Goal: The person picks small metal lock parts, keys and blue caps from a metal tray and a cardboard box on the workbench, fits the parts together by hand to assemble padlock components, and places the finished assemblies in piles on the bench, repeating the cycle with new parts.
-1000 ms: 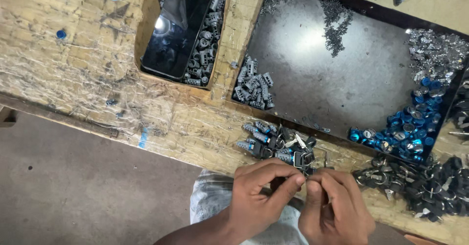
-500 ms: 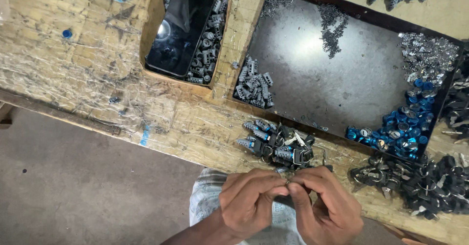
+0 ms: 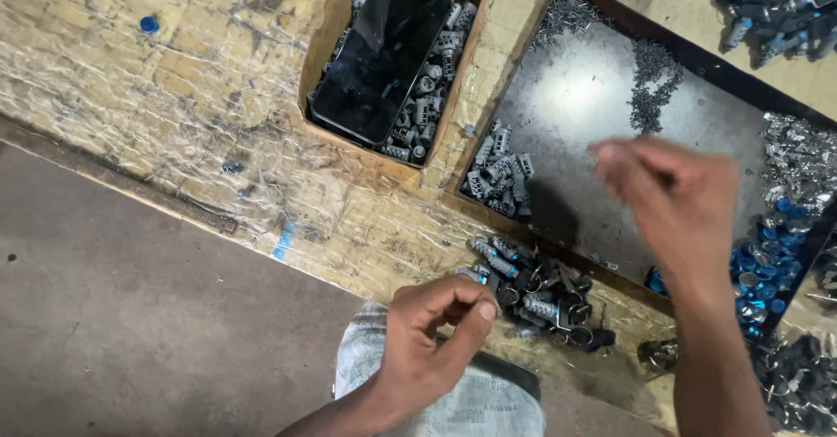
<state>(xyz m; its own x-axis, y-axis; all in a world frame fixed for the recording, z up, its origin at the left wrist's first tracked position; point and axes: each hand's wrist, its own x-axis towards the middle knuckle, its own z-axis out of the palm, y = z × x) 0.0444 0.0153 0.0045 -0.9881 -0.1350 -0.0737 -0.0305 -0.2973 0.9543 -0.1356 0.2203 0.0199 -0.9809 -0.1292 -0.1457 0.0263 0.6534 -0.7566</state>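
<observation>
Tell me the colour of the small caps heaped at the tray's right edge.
Bright blue caps, seen in the head view.

What I can't make out from here

My right hand (image 3: 676,197) is motion-blurred over the dark tray (image 3: 575,97), fingertips smeared at nine o'clock; I can't tell if it holds anything. My left hand (image 3: 432,337) curls shut, hiding whatever it pinches. At one o'clock the grey parts pile (image 3: 772,5) runs off the frame's edge.

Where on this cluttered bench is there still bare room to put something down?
The bare middle of the dark tray is free, between the grey cylinder cluster and the blue caps. The wooden bench left of the wooden box is mostly open. The small-part pile near the left hand is crowded.
</observation>
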